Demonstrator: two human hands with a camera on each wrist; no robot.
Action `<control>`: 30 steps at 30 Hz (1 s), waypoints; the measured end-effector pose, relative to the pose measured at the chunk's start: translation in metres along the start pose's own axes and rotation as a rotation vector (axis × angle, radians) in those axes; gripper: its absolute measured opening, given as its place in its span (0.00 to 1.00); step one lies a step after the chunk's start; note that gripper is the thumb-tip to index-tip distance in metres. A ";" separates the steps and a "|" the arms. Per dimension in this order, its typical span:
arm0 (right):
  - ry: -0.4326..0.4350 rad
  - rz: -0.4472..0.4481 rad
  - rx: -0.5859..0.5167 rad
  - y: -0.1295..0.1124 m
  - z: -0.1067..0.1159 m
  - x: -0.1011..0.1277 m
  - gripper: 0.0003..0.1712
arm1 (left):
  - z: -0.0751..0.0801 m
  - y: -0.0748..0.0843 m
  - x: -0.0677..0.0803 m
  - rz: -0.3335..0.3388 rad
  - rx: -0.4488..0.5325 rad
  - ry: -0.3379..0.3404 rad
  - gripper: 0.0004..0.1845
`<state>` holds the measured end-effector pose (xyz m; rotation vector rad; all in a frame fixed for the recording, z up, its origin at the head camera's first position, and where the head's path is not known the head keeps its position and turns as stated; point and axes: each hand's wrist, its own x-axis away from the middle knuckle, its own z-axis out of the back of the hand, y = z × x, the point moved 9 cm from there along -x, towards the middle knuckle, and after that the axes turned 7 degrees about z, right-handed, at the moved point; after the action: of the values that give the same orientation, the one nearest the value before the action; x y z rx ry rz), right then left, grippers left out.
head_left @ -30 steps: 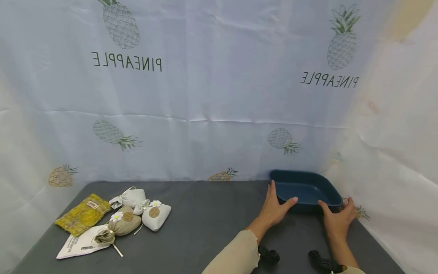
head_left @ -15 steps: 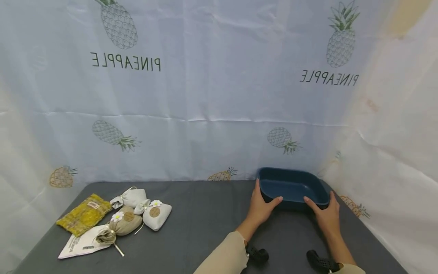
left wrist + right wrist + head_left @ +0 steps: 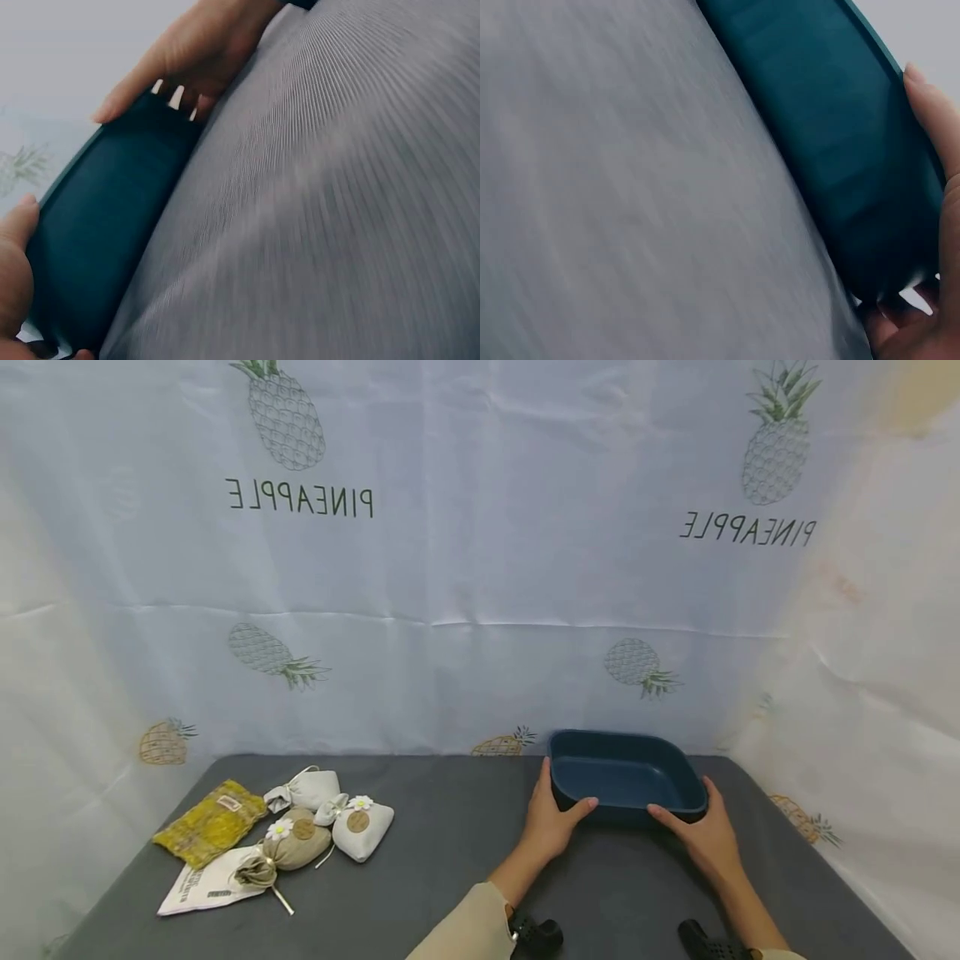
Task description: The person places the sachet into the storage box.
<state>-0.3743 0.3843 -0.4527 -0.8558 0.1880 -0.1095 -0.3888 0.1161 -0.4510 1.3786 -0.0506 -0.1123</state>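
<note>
Both hands have a grip on the dark blue tray (image 3: 626, 772): the left hand (image 3: 553, 818) clasps its near left corner, thumb lying along the front rim and fingers up the left side, while the right hand (image 3: 703, 837) clasps the near right corner, thumb on the front rim and fingers tucked round the wall. The right wrist view shows those fingers (image 3: 900, 311) curled under the tray's end. The tray sits on the grey bench (image 3: 442, 843), at the back right, just in front of the pineapple-printed cloth backdrop (image 3: 480, 568), and appears to have nothing in it. Well apart, at the left of the bench, lie a yellow pouch (image 3: 210, 822), several small cloth sachets (image 3: 330, 822) and a printed paper packet (image 3: 206, 885). The likely trouble is uneven pull: since each hand holds only a corner, one side leading would swing the tray askew. The thumbs rest on a smooth rim and could slip, and the backdrop hangs close enough behind to catch the far edge.
</note>
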 end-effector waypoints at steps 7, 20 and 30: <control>-0.004 0.039 -0.057 -0.021 -0.027 0.005 0.72 | 0.033 -0.009 0.007 0.021 -0.014 -0.002 0.54; -0.001 0.113 -0.105 -0.062 -0.070 0.018 0.72 | 0.091 -0.021 0.021 0.004 -0.077 0.030 0.55; -0.020 0.203 -0.136 -0.098 -0.108 0.027 0.66 | 0.144 -0.030 0.039 0.005 -0.141 0.079 0.56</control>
<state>-0.3722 0.2360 -0.4504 -0.9681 0.2643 0.1025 -0.3667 -0.0342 -0.4543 1.2410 0.0193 -0.0558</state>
